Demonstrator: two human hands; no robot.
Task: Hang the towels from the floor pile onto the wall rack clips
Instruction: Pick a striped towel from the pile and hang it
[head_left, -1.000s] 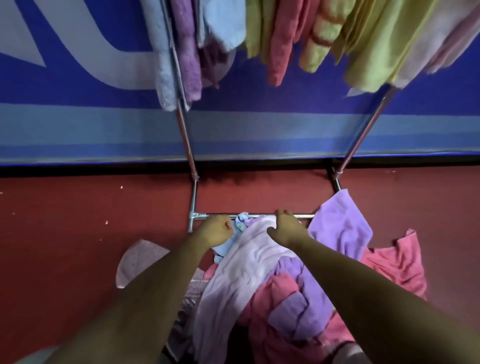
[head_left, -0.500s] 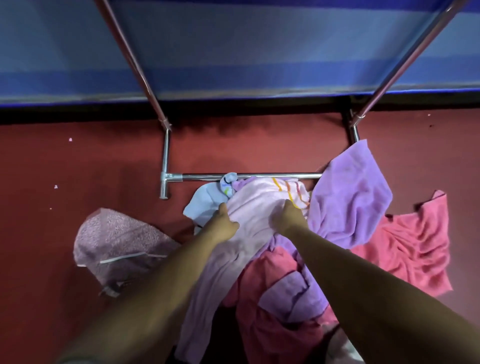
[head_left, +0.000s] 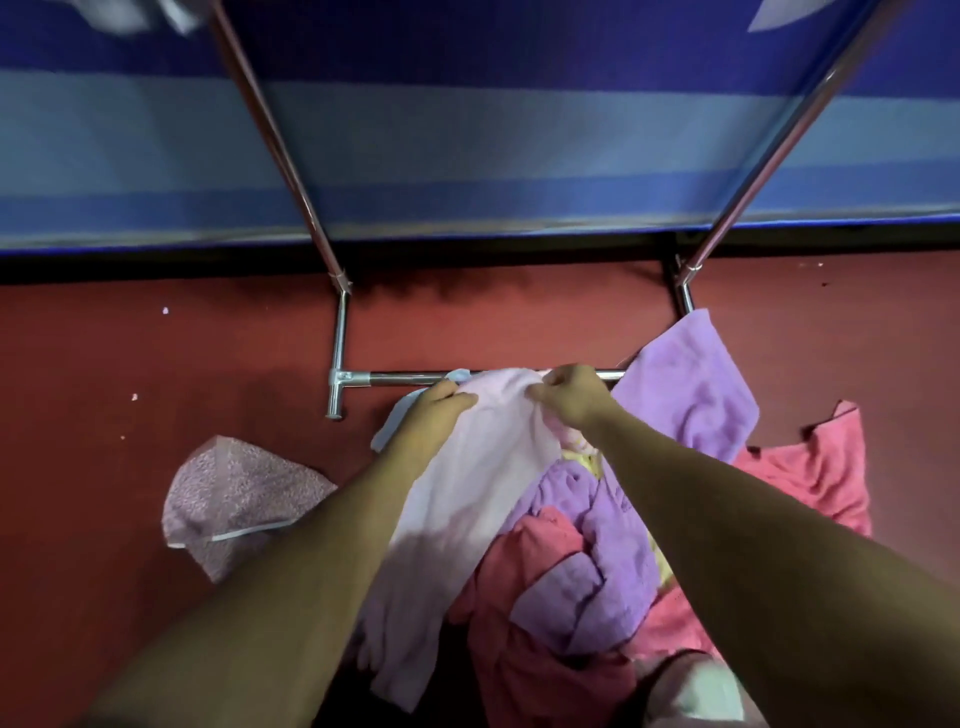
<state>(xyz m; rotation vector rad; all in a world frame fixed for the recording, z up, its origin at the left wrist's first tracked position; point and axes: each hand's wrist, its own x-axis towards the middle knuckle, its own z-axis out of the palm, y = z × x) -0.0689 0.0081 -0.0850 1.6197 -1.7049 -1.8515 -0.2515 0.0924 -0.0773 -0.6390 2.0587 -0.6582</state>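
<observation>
Fingers (head_left: 460, 400) of left hand (head_left: 431, 415) and right hand (head_left: 574, 397) pinched the towel (head_left: 467, 499) at its top edge, hands apart, likely to lift it spread from the pile (head_left: 587, 582) by the rack (head_left: 405, 378).

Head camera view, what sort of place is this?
Probably an indoor laundry-drying corner: a metal rack stands on a red floor against a blue striped wall, with a pile of towels at its foot.

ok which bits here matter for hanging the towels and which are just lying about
Job: left hand, right hand, pale pink towel they hold, purple towel, pink towel, rack base.
Lying about: speckled cloth beside the pile, white floor specks.
</observation>
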